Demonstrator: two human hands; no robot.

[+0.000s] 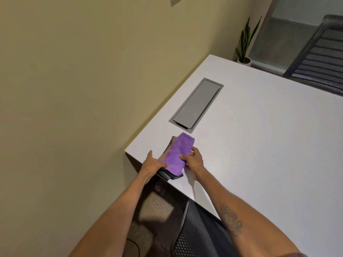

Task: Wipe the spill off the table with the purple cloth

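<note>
Big white table (pixel 259 136) fills the view, and across its whole visible top there's no spill to be made out: no puddle, no stain, nothing glinting, so the mess is either out of shot or too faint to tell. Beyond the grip, further along the table, sits a grey hatch (pixel 196 103) set flush in the surface, shut. Now to the corner, where the action is: a stack of folded grey cloths (pixel 171 176) lies right at the table's near edge, and the purple cloth (pixel 177 154) rests folded on top of it. The left hand (pixel 153 164) presses flat on the stack's left side, steadying it, fingers spread rather than closed. The right hand (pixel 193 159) has its grip pinched on the purple cloth's right edge, thumb on top. So by my read this is the very start: cloth being picked off the pile, not yet lifted clear, and all the wiping left to do.
</note>
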